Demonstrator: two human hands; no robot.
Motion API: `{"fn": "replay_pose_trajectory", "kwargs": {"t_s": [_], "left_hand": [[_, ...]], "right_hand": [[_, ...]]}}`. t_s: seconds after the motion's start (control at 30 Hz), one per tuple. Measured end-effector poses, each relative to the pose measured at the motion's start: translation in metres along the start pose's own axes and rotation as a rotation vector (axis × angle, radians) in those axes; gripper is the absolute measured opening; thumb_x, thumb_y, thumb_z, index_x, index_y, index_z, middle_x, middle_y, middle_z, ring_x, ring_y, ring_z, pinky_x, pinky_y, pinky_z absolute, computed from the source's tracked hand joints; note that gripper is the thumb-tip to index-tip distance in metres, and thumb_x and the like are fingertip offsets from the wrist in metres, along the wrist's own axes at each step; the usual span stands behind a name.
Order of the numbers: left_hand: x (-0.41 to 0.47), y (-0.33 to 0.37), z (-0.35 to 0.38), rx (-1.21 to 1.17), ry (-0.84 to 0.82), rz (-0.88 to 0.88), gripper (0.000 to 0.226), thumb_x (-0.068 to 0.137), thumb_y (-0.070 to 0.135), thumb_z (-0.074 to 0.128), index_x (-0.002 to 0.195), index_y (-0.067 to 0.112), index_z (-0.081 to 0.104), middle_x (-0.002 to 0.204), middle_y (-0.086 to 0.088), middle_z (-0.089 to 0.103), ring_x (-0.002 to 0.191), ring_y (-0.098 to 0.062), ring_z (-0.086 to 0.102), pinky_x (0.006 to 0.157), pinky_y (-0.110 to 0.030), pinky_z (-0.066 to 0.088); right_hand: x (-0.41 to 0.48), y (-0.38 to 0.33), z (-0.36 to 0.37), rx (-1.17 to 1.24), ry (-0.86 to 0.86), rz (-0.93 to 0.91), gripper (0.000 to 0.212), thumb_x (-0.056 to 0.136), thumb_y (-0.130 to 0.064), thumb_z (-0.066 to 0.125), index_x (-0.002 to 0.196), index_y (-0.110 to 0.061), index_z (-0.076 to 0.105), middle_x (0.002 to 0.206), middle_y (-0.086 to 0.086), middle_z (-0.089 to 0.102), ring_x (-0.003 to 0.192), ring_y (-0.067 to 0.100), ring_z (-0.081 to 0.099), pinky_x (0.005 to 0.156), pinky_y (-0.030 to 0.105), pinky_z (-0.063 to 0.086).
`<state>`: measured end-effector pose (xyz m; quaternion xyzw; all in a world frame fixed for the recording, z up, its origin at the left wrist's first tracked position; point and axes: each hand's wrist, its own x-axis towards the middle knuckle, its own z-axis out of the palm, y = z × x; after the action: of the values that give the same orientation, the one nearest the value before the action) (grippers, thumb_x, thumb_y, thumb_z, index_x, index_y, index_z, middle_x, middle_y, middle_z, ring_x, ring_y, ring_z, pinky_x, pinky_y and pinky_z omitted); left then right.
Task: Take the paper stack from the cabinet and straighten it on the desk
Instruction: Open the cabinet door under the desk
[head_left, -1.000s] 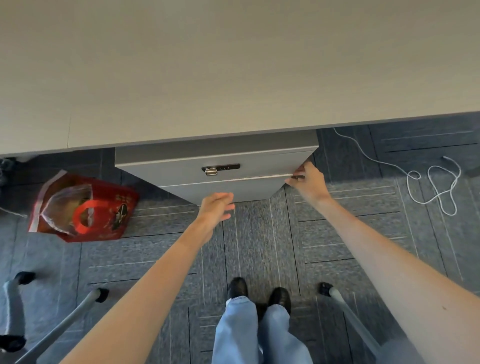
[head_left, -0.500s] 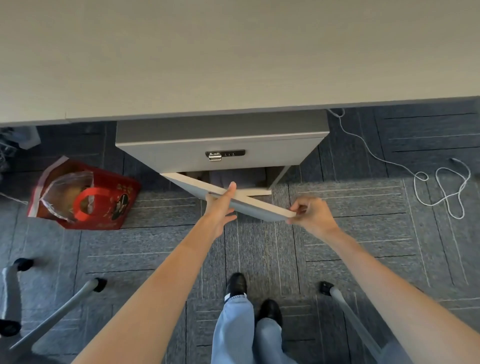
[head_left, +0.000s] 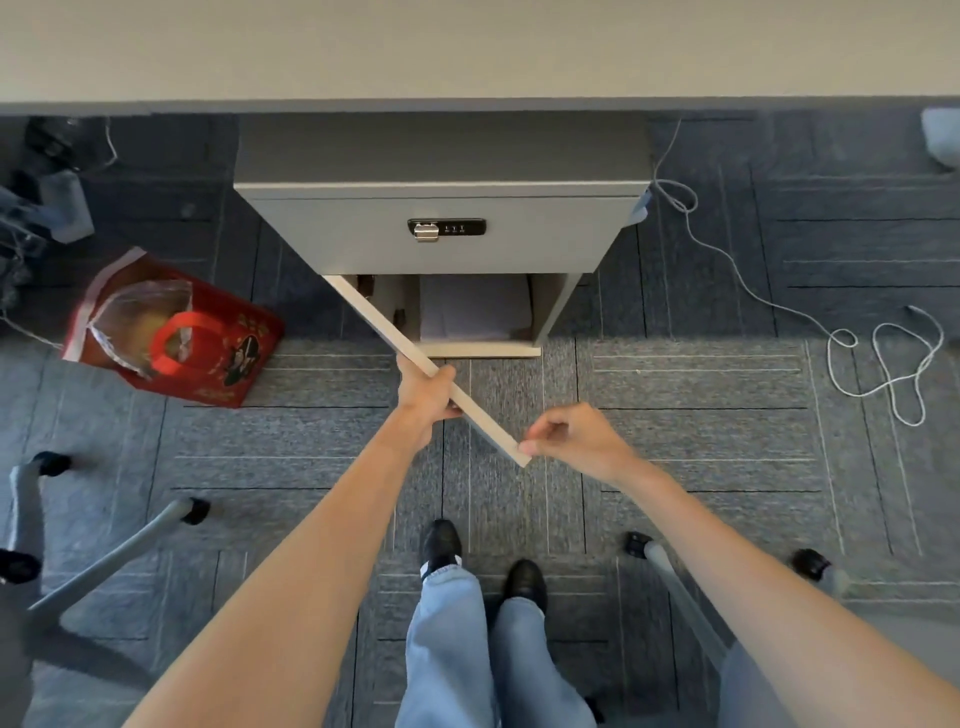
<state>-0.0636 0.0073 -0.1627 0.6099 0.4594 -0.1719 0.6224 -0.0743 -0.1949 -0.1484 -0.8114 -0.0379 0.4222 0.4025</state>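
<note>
A grey cabinet (head_left: 519, 234) with a combination lock stands under the pale desk (head_left: 467, 47). Its lower door (head_left: 374, 322) is swung out to the left, seen edge-on. Inside the open compartment lies a whitish paper stack (head_left: 475, 306). My left hand (head_left: 423, 387) is wrapped around the door's top edge near its middle. My right hand (head_left: 571, 436) touches the door's free corner with its fingertips, fingers curled.
A red gift bag (head_left: 171, 338) lies on the carpet to the left of the cabinet. A white cord (head_left: 878, 353) coils on the floor at right. Chair legs with castors (head_left: 192, 512) stand at left and at right (head_left: 636, 543). My feet are below.
The cabinet door went from shut to swung wide open toward me. My left hand took hold of its edge, and the paper stack inside came into view.
</note>
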Motion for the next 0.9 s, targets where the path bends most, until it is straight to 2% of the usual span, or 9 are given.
{"fn": "replay_pose_trajectory", "kwargs": {"t_s": [0.07, 0.13, 0.23, 0.37, 0.5, 0.57, 0.67, 0.77, 0.9], "left_hand": [[-0.001, -0.004, -0.008, 0.048, -0.002, 0.010, 0.052, 0.095, 0.007, 0.049, 0.138, 0.020, 0.023, 0.123, -0.015, 0.053, 0.096, -0.028, 0.063, 0.069, -0.047, 0.061], [-0.003, -0.009, -0.017, 0.106, -0.012, 0.020, 0.054, 0.095, 0.007, 0.049, 0.140, 0.021, 0.022, 0.123, -0.014, 0.055, 0.094, -0.026, 0.063, 0.062, -0.041, 0.061], [-0.007, -0.017, -0.034, 0.190, -0.012, 0.040, 0.055, 0.096, 0.008, 0.046, 0.142, 0.021, 0.022, 0.122, -0.010, 0.055, 0.100, -0.025, 0.059, 0.076, -0.045, 0.059], [-0.016, -0.028, -0.064, 0.372, 0.028, 0.115, 0.050, 0.096, 0.011, 0.043, 0.143, 0.017, 0.027, 0.129, -0.010, 0.055, 0.115, -0.032, 0.056, 0.093, -0.047, 0.052], [-0.017, -0.038, -0.106, 0.583, 0.052, 0.174, 0.038, 0.098, 0.013, 0.040, 0.135, 0.010, 0.032, 0.126, -0.017, 0.058, 0.109, -0.036, 0.058, 0.088, -0.043, 0.048], [-0.015, -0.038, -0.125, 0.664, 0.047, 0.176, 0.032, 0.098, 0.013, 0.038, 0.130, 0.010, 0.032, 0.123, -0.019, 0.058, 0.105, -0.038, 0.058, 0.088, -0.046, 0.048], [-0.011, -0.035, -0.144, 0.731, 0.039, 0.195, 0.028, 0.099, 0.012, 0.036, 0.126, 0.010, 0.032, 0.123, -0.022, 0.058, 0.097, -0.034, 0.056, 0.086, -0.048, 0.047], [-0.008, -0.037, -0.159, 0.776, 0.055, 0.226, 0.026, 0.099, 0.014, 0.036, 0.124, 0.012, 0.032, 0.122, -0.021, 0.059, 0.099, -0.038, 0.059, 0.087, -0.051, 0.048], [-0.013, -0.042, -0.165, 0.847, 0.097, 0.311, 0.037, 0.100, 0.018, 0.036, 0.137, 0.015, 0.029, 0.122, -0.020, 0.061, 0.101, -0.042, 0.060, 0.082, -0.048, 0.046]], "right_hand": [[-0.001, 0.000, 0.007, 0.022, 0.068, 0.014, 0.006, 0.085, -0.023, 0.069, 0.085, -0.017, 0.071, 0.085, -0.005, 0.069, 0.086, 0.011, 0.064, 0.089, 0.034, 0.050], [0.001, 0.000, 0.015, 0.031, 0.117, 0.028, 0.012, 0.089, -0.020, 0.063, 0.078, -0.023, 0.066, 0.082, -0.004, 0.069, 0.086, 0.014, 0.066, 0.093, 0.037, 0.051], [0.006, -0.004, 0.027, 0.028, 0.118, 0.045, 0.020, 0.092, -0.017, 0.059, 0.074, -0.025, 0.063, 0.083, 0.004, 0.071, 0.085, 0.019, 0.069, 0.092, 0.042, 0.054], [0.012, -0.012, 0.043, 0.052, 0.110, 0.063, 0.018, 0.093, -0.015, 0.057, 0.078, -0.023, 0.063, 0.082, 0.001, 0.069, 0.082, 0.015, 0.068, 0.091, 0.040, 0.055], [0.017, -0.018, 0.058, 0.054, 0.122, 0.081, 0.013, 0.093, -0.012, 0.056, 0.089, -0.013, 0.068, 0.081, 0.002, 0.069, 0.080, 0.017, 0.068, 0.086, 0.035, 0.056], [0.019, -0.021, 0.064, 0.040, 0.115, 0.091, 0.013, 0.094, -0.012, 0.055, 0.093, -0.010, 0.068, 0.082, 0.003, 0.068, 0.082, 0.018, 0.069, 0.085, 0.032, 0.055], [0.022, -0.024, 0.070, 0.030, 0.121, 0.108, 0.014, 0.094, -0.010, 0.053, 0.094, -0.010, 0.068, 0.083, 0.004, 0.068, 0.080, 0.016, 0.068, 0.083, 0.031, 0.053], [0.026, -0.025, 0.077, 0.031, 0.123, 0.111, 0.015, 0.095, -0.009, 0.052, 0.092, -0.010, 0.067, 0.080, 0.003, 0.067, 0.076, 0.015, 0.066, 0.079, 0.029, 0.053], [0.030, -0.026, 0.083, 0.027, 0.132, 0.118, 0.016, 0.095, -0.009, 0.052, 0.094, -0.007, 0.067, 0.082, 0.005, 0.068, 0.073, 0.014, 0.066, 0.071, 0.025, 0.051]]}}
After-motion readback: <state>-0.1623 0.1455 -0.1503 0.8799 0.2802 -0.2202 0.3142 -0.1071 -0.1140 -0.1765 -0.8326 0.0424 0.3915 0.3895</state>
